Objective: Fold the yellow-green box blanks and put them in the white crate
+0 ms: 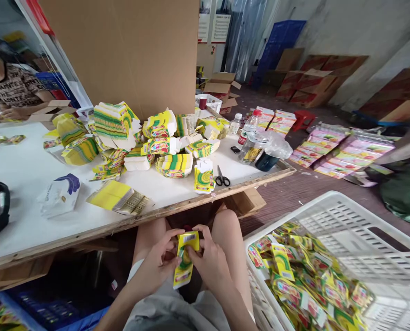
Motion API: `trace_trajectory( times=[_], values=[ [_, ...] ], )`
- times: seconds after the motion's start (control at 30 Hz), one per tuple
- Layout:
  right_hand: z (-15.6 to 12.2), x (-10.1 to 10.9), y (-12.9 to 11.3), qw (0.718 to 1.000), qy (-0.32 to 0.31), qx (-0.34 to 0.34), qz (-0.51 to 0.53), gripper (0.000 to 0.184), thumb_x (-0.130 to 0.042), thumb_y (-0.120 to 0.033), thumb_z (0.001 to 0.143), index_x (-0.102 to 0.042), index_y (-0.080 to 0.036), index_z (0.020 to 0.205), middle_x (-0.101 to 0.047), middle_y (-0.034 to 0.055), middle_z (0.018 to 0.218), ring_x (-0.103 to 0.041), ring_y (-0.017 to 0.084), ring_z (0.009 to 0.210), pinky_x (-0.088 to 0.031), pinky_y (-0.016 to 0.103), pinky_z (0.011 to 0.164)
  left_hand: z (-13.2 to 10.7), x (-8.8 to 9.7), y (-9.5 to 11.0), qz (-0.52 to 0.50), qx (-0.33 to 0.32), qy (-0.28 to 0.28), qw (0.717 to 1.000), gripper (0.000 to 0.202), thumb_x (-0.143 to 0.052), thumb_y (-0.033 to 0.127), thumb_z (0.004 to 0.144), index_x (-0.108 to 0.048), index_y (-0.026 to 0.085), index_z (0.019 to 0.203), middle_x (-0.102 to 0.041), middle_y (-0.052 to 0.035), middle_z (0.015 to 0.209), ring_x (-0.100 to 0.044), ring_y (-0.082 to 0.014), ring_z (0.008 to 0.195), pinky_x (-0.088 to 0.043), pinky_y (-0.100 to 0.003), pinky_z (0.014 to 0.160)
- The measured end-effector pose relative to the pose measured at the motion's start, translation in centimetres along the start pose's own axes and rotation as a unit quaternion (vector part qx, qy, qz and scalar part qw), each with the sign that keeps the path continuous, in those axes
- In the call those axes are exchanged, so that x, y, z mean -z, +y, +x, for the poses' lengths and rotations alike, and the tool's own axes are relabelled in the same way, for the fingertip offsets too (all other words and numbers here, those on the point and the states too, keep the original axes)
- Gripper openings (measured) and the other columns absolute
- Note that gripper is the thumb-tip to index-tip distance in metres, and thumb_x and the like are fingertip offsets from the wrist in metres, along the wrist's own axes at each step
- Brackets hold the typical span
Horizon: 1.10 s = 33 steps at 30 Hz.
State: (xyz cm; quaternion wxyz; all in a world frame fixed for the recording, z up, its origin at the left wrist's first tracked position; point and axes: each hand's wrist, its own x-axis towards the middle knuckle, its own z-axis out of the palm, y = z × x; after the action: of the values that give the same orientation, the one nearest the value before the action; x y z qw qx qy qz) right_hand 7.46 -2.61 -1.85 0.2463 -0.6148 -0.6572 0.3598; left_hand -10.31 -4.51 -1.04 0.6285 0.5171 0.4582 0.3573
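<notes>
Above my lap, a small yellow printed carton (185, 265) with a barcode at its upper end is held between both hands. My left hand (161, 261) pinches its left edge with thumb and fingers. On the other side, my right hand (212, 258) has its thumb pressed on the carton's face and its fingers round the upper right edge. The inside of the carton is hidden. On the table edge ahead stand a small stack of yellow cartons (204, 176) and black-handled scissors (222, 178).
Piles of flat cartons (117, 124) cover the white table (25, 184). A white crate (336, 202) of yellow packets stands at my right, a blue crate (70, 322) at lower left. Bottles (249, 128) and a jar (249, 149) stand at the table's right end. A person (15, 87) sits far left.
</notes>
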Motion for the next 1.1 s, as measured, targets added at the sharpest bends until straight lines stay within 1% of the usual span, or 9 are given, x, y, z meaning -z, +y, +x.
trace_trajectory(
  times=[0.1, 0.17, 0.23, 0.33, 0.5, 0.7, 0.83, 0.97, 1.1],
  values=[
    [0.0, 0.4, 0.2, 1.000, -0.003, 0.015, -0.003, 0.036, -0.057, -0.019, 0.084, -0.053, -0.021, 0.120, -0.069, -0.0019, 0.068, -0.068, 0.023, 0.062, -0.043, 0.028, 0.058, 0.2, 0.2, 0.0, -0.010, -0.004, -0.002, 1.000, 0.059, -0.067, 0.025, 0.088, -0.043, 0.024, 0.142, -0.072, -0.0103, 0.114, -0.068, -0.0257, 0.101, -0.051, -0.035, 0.084],
    [0.0, 1.0, 0.6, 0.997, -0.011, 0.052, 0.052, 0.037, -0.056, -0.021, 0.087, -0.055, -0.022, 0.124, -0.069, -0.0010, 0.073, -0.067, 0.021, 0.063, -0.045, 0.028, 0.059, 0.4, 0.5, 0.1, -0.037, -0.001, -0.006, 0.999, 0.059, -0.069, 0.026, 0.087, -0.043, 0.024, 0.140, -0.072, -0.0106, 0.114, -0.069, -0.0252, 0.098, -0.052, -0.035, 0.084],
    [-0.2, 1.4, 1.1, 0.985, 0.001, 0.094, 0.143, 0.030, -0.055, -0.027, 0.092, -0.060, -0.024, 0.121, -0.072, 0.0027, 0.087, -0.069, 0.021, 0.077, -0.051, 0.028, 0.067, 0.5, 0.8, 0.2, -0.066, 0.005, -0.018, 0.998, 0.057, -0.071, 0.028, 0.086, -0.044, 0.024, 0.136, -0.073, -0.0110, 0.113, -0.070, -0.0249, 0.095, -0.052, -0.035, 0.082],
    [-0.4, 1.5, 1.9, 0.955, 0.033, 0.117, 0.270, 0.016, -0.056, -0.032, 0.094, -0.066, -0.025, 0.104, -0.072, 0.0053, 0.101, -0.068, 0.022, 0.097, -0.053, 0.030, 0.081, 0.8, 0.6, 0.1, -0.087, 0.005, -0.030, 0.996, 0.055, -0.075, 0.030, 0.083, -0.049, 0.024, 0.131, -0.074, -0.0105, 0.111, -0.071, -0.0245, 0.092, -0.053, -0.033, 0.078],
    [-0.6, 1.6, 2.5, 0.935, 0.036, 0.086, 0.343, 0.015, -0.063, -0.034, 0.090, -0.067, -0.022, 0.098, -0.071, 0.0043, 0.093, -0.067, 0.020, 0.083, -0.054, 0.028, 0.071, 1.4, -0.5, -0.2, -0.091, -0.018, -0.047, 0.995, 0.053, -0.075, 0.032, 0.083, -0.051, 0.026, 0.130, -0.075, -0.0089, 0.109, -0.071, -0.0236, 0.091, -0.052, -0.031, 0.076],
    [-0.5, 2.7, 2.7, 0.953, 0.059, 0.053, 0.294, 0.021, -0.065, -0.034, 0.086, -0.067, -0.020, 0.101, -0.070, 0.0044, 0.086, -0.063, 0.018, 0.072, -0.052, 0.027, 0.063, 2.2, -1.0, 0.3, -0.078, -0.024, -0.096, 0.992, 0.057, -0.071, 0.036, 0.087, -0.046, 0.025, 0.138, -0.072, -0.0110, 0.117, -0.069, -0.0249, 0.101, -0.050, -0.033, 0.083],
    [-0.4, 2.6, 3.0, 0.959, 0.063, 0.056, 0.272, 0.023, -0.064, -0.031, 0.084, -0.066, -0.020, 0.105, -0.070, 0.0045, 0.091, -0.066, 0.020, 0.077, -0.054, 0.028, 0.068, 2.3, -1.3, 0.7, -0.085, -0.019, -0.103, 0.991, 0.062, -0.070, 0.039, 0.087, -0.043, 0.026, 0.141, -0.071, -0.0118, 0.119, -0.068, -0.0265, 0.104, -0.050, -0.034, 0.083],
    [-0.4, 2.0, 2.7, 0.966, 0.057, 0.052, 0.246, 0.024, -0.062, -0.025, 0.082, -0.062, -0.021, 0.106, -0.070, 0.0040, 0.088, -0.067, 0.020, 0.073, -0.054, 0.028, 0.064, 2.3, -1.6, 0.6, -0.078, -0.013, -0.093, 0.993, 0.062, -0.071, 0.040, 0.086, -0.044, 0.024, 0.140, -0.072, -0.0124, 0.115, -0.068, -0.0276, 0.104, -0.051, -0.037, 0.087],
    [-0.3, 1.6, 2.3, 0.972, 0.092, 0.049, 0.211, 0.022, -0.061, -0.020, 0.081, -0.065, -0.021, 0.102, -0.071, 0.0031, 0.082, -0.065, 0.019, 0.066, -0.053, 0.028, 0.061, 2.5, -1.7, 0.2, -0.080, -0.011, -0.073, 0.994, 0.065, -0.073, 0.039, 0.084, -0.044, 0.022, 0.139, -0.075, -0.0107, 0.101, -0.071, -0.0258, 0.092, -0.052, -0.035, 0.081]
  ],
)
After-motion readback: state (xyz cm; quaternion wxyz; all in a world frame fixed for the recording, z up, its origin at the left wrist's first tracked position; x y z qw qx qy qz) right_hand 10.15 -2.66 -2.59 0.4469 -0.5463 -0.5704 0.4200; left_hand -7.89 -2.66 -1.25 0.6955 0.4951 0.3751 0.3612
